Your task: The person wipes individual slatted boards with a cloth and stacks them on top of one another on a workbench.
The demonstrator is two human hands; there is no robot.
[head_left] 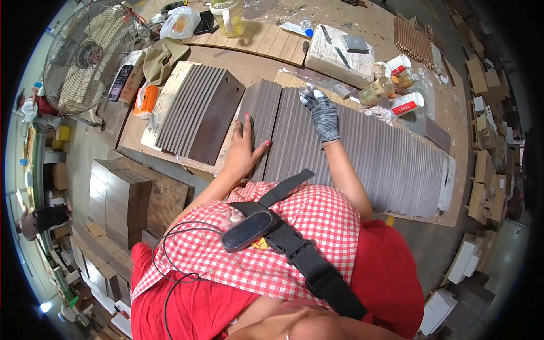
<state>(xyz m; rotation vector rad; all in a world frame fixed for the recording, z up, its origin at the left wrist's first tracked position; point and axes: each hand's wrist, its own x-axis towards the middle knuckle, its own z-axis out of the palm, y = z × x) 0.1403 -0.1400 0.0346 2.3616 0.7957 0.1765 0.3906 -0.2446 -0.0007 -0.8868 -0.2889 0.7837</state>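
Observation:
My bare left hand (245, 148) lies flat with fingers spread on a row of dark brown wooden slats (374, 153) laid side by side on the workbench. My right hand (320, 110), in a grey glove, is closed around a small whitish object at the far end of the same slats; what it is I cannot make out. A second fanned stack of dark slats (201, 110) lies to the left of my left hand.
White glue bottles with red labels (407, 103) and an amber bottle (378, 89) stand at the back right. A pale stone block (340, 54), a mug (226, 17), an orange box (148, 97) and a standing fan (85, 56) surround the bench. Stacked boards (119, 198) sit lower left.

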